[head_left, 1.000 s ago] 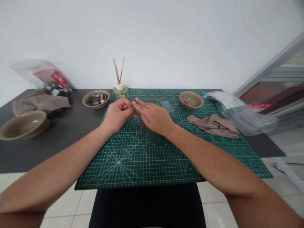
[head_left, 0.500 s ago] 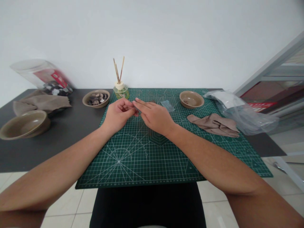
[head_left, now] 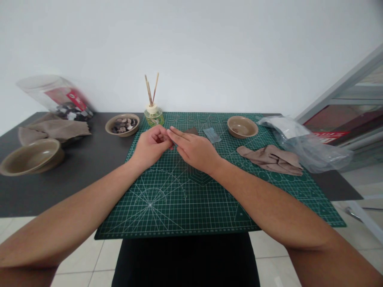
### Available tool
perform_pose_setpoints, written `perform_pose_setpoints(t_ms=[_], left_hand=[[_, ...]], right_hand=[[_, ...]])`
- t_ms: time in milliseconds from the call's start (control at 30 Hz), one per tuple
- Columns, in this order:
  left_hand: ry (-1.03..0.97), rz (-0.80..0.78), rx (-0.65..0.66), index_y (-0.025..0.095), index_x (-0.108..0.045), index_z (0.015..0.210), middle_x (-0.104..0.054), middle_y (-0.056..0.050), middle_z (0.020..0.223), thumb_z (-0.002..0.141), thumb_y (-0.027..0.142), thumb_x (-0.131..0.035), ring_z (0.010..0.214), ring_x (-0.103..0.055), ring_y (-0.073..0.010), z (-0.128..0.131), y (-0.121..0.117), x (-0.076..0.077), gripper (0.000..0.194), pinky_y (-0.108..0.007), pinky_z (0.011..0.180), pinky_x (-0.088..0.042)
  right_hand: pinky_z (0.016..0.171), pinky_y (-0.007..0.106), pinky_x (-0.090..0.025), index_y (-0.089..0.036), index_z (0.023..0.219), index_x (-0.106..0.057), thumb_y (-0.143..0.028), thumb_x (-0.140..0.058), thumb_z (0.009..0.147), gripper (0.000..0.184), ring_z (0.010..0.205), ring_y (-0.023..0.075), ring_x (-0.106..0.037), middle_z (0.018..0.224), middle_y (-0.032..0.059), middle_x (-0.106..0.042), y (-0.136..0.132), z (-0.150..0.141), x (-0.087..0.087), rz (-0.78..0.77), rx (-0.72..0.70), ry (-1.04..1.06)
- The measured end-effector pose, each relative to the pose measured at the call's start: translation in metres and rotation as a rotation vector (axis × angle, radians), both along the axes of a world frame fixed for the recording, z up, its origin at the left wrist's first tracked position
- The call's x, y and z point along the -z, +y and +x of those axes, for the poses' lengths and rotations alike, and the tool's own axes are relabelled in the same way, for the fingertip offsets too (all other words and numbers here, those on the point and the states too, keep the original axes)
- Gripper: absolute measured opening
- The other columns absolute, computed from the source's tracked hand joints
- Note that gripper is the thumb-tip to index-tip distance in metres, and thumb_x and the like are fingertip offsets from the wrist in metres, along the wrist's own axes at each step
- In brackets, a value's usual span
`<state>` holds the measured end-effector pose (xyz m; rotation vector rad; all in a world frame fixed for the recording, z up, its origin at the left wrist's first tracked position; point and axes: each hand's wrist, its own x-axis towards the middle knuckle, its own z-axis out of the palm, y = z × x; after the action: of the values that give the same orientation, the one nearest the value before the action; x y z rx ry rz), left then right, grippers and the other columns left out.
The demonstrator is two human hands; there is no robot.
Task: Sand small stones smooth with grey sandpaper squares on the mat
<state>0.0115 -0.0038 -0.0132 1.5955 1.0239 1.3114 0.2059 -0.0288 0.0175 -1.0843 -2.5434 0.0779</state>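
My left hand (head_left: 152, 144) is curled, thumb and fingers pinched together, above the green cutting mat (head_left: 167, 215). Against its fingertips rest those of my right hand (head_left: 199, 153), whose fingers are pressed together and point left. Whatever small thing lies between the fingertips is hidden. Just behind my right hand, a brown flat piece (head_left: 191, 130) shows in part on the mat. Beside it lies a small pale blue packet or sheet (head_left: 212, 135).
At left stand a bowl of dark and pale pieces (head_left: 122, 132), a larger bowl (head_left: 31, 157), a brown cloth (head_left: 55, 129) and a clear container (head_left: 64, 97). A reed diffuser (head_left: 154, 115) is behind my left hand. Rightward are another bowl (head_left: 242, 127), a crumpled cloth (head_left: 272, 159) and a plastic bag (head_left: 308, 145).
Both hands stay together at nearly the same spot, with a slight shift of the fingers. More of the brown piece shows behind my right hand. The whole view has shifted slightly.
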Motion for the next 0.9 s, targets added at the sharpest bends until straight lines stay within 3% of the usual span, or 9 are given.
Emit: perform_pose_setpoints(t_ms=[233, 500, 667, 800, 900], left_hand=[[-0.077, -0.025, 0.052, 0.021, -0.064, 0.078, -0.076, 0.002, 0.067, 0.075, 0.022, -0.083, 0.06, -0.073, -0.0158, 0.0023, 0.0004, -0.0009, 0.019, -0.029, 0.063, -0.06], [-0.102, -0.019, 0.059, 0.021, -0.064, 0.083, -0.076, 0.001, 0.067, 0.074, 0.025, -0.088, 0.062, -0.076, -0.0184, 0.0023, 0.0006, 0.0016, 0.026, -0.031, 0.064, -0.061], [-0.042, 0.022, 0.057, 0.023, -0.06, 0.079, -0.07, 0.005, 0.063, 0.072, 0.019, -0.08, 0.057, -0.068, -0.0153, 0.0013, 0.0033, 0.0036, 0.022, -0.029, 0.059, -0.056], [0.055, 0.105, -0.021, 0.021, -0.061, 0.073, -0.062, 0.006, 0.061, 0.072, 0.013, -0.076, 0.056, -0.057, -0.0107, -0.002, 0.0049, 0.0036, 0.017, -0.024, 0.056, -0.045], [0.066, 0.093, -0.028, 0.021, -0.061, 0.073, -0.062, 0.005, 0.062, 0.074, 0.012, -0.075, 0.058, -0.059, -0.0118, -0.0032, 0.0042, 0.0022, 0.016, -0.025, 0.059, -0.047]], right_hand=[[0.118, 0.04, -0.06, -0.009, 0.166, -0.052, -0.008, -0.044, 0.106, 0.061, 0.149, 0.0256, -0.065, 0.171, 0.0152, -0.051, -0.0002, 0.0015, 0.0004, -0.058, 0.055, 0.041], [0.119, 0.037, -0.058, -0.008, 0.166, -0.051, -0.006, -0.041, 0.105, 0.062, 0.151, 0.0235, -0.063, 0.169, 0.0132, -0.057, 0.0003, 0.0019, 0.0006, -0.082, 0.083, 0.071], [0.114, 0.038, -0.061, -0.013, 0.17, -0.048, -0.01, -0.041, 0.107, 0.063, 0.144, 0.0248, -0.07, 0.172, 0.0127, -0.051, -0.0031, -0.0006, -0.0004, -0.071, 0.064, 0.003], [0.11, 0.04, -0.063, -0.013, 0.172, -0.045, -0.009, -0.038, 0.108, 0.065, 0.139, 0.0263, -0.073, 0.175, 0.0141, -0.046, -0.0028, -0.0014, -0.0001, -0.055, 0.054, -0.056], [0.112, 0.041, -0.063, -0.011, 0.172, -0.044, -0.009, -0.037, 0.108, 0.064, 0.142, 0.027, -0.071, 0.176, 0.0149, -0.044, -0.0017, -0.0014, -0.0006, -0.054, 0.052, -0.066]])
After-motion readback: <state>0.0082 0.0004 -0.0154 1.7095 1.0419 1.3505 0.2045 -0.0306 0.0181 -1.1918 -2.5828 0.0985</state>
